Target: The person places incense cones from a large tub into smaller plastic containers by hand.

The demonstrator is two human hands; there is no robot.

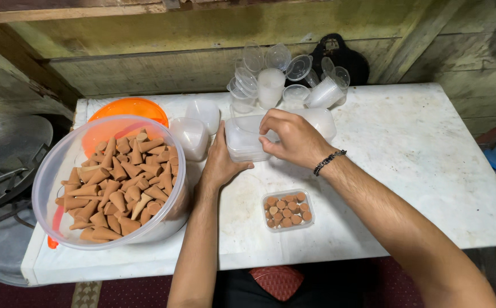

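Two hands are shown closed on one stack of translucent small tubs [247, 141], held upright near the middle of the far edge of the white table [419, 154]. The left hand [220, 162] is pressed against the stack's left side from below; the right hand [293, 137] is curled over its top right, fingers pinching the uppermost tub. The stack's long axis is vertical, and both hands are equally near.

One filled tub [288, 209], packed with brown cones [286, 211] standing point-down, is seen nearer the front edge, below the right wrist. One large clear bowl [48, 182] of loose cones is set at the left edge, one orange lid [128, 108] behind it. Two further tub stacks [193, 134] lie between bowl and hands. Loose lids [293, 71] at the far edge cannot be counted.
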